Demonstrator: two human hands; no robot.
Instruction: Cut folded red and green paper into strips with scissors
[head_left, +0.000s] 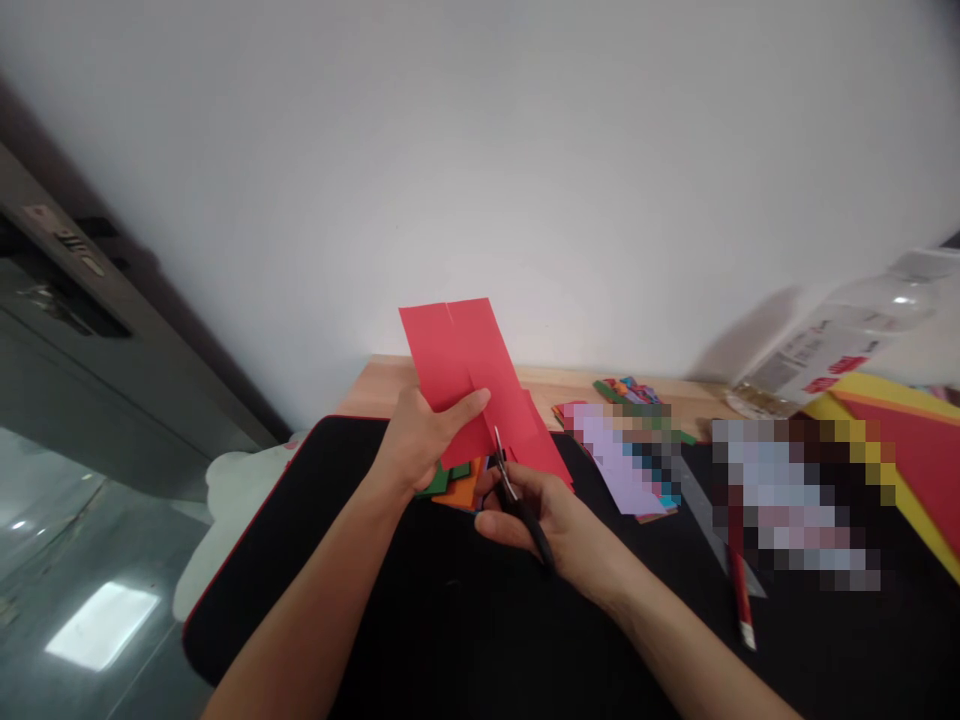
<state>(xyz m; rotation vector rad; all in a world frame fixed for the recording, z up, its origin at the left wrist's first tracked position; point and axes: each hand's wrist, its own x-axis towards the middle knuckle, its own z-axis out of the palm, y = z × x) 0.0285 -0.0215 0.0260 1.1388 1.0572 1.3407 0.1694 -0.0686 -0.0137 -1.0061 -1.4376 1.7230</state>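
A sheet of red paper (459, 345), with a slit at its top edge, is pinched in my left hand (421, 440), thumb on its front face. My right hand (551, 515) grips a pair of scissors (529, 520) with black handles. Their blades point up at the lower edge of the red sheet; whether they are parted is hard to make out. Behind the scissors, more red paper (536, 440) slants down to the right. Below my hands, green paper pieces (433, 488) and orange paper pieces (459, 490) lie on the black mat (450, 620).
Right of my hands lie lilac paper strips (611, 460), a clear ruler (705, 510) and a red pencil (741, 600). A plastic bottle (832, 340) stands at the back right beside yellow and red sheets (911, 460). A white wall (480, 180) rises behind the wooden tabletop (379, 385).
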